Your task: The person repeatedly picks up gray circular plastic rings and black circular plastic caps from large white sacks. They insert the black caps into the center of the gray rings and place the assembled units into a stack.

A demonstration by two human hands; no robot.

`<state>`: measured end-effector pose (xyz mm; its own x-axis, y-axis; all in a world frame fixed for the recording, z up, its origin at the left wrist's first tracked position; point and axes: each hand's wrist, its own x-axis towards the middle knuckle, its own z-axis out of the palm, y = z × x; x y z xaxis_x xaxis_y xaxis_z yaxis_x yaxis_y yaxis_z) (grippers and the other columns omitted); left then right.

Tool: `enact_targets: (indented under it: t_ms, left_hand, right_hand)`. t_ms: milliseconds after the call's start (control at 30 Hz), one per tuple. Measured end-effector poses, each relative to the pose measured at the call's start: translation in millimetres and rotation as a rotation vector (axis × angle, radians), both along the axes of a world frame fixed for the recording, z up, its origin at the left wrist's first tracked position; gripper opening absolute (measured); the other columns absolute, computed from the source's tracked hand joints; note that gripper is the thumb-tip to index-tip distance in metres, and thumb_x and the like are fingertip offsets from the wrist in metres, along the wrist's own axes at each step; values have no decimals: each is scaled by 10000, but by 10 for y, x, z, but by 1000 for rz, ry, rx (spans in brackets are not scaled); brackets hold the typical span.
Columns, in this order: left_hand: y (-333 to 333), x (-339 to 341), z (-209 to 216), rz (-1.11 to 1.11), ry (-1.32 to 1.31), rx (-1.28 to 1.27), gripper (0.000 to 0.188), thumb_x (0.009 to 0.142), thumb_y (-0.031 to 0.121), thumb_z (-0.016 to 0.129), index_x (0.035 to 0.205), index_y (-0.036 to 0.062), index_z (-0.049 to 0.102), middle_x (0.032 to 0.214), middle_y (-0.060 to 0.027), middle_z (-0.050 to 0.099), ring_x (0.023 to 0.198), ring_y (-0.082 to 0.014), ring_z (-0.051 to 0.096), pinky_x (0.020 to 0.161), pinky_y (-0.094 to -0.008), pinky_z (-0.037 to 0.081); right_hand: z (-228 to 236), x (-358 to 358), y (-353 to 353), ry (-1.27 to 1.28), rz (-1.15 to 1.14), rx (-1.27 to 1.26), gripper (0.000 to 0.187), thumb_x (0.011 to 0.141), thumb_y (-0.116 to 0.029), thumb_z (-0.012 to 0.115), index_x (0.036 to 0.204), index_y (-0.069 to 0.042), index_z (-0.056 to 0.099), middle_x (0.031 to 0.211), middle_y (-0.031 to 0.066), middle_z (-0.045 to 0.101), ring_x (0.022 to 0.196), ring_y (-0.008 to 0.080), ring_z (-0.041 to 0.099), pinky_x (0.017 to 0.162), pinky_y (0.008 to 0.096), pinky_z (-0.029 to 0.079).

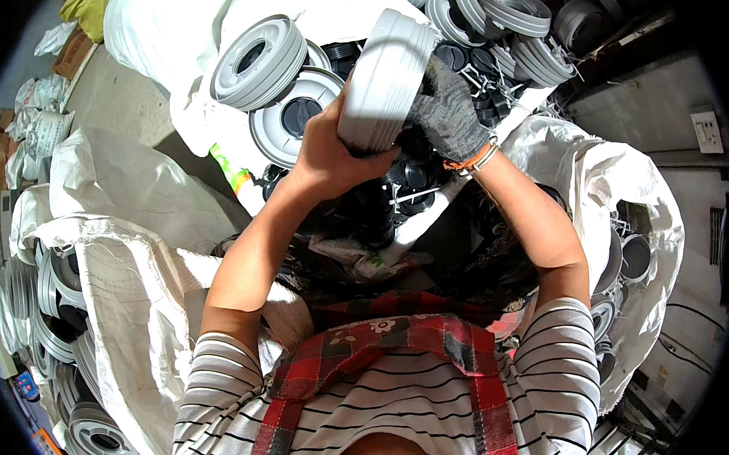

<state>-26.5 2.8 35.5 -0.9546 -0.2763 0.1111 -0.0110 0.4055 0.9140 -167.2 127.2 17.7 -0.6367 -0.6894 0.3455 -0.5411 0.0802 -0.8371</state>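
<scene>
Upright between my hands is a light grey ribbed plastic wheel (386, 82), its round outer side toward me. My bare left hand (332, 150) grips its lower left, with the thumb stretched across the underside. The right hand (451, 110), in a dark grey knit glove, is bent against the wheel's right side; its fingertips are hidden there. Just left of the held piece, a similar grey wheel (258, 62) leans over another one with a black centre (301, 117). Small black round plastic parts (417, 177) with white sprue sticks lie below my hands.
More grey wheels (516, 11) are heaped at the far right. A white woven sack (131, 273) full of grey parts stands at my left, and another white sack (643, 184) at my right. White sheeting (177, 28) spreads at the far left. A wall socket (706, 132) is at right.
</scene>
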Motion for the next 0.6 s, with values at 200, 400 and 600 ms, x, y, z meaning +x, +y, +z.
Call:
enact_targets:
  t_ms: [200, 400, 600]
  left_hand:
    - [-67, -8, 11, -10, -73, 157, 415, 655, 116, 764, 1006, -5, 578, 931, -73, 620, 818, -111, 560, 746, -269, 466]
    - [43, 13, -6, 25, -14, 158, 491, 654, 119, 764, 1084, -6, 562, 957, -83, 627, 852, -126, 582, 765, -278, 480]
    - [-50, -11, 59, 38, -174, 416, 646, 650, 155, 784, 1212, 14, 498, 1021, -101, 617, 938, -161, 581, 832, -310, 469]
  right_hand:
    - [-66, 31, 30, 469, 19, 37, 717, 681, -337, 763, 1191, 63, 455, 1084, 261, 549, 991, 380, 570, 885, 389, 464]
    - [-86, 44, 0, -239, 94, -20, 460, 779, -226, 671, 1144, 3, 510, 882, 175, 624, 852, 280, 622, 754, 356, 501]
    - [40, -8, 26, 313, 158, 207, 554, 749, -248, 706, 1183, 0, 467, 1078, 212, 560, 967, 340, 577, 838, 374, 477]
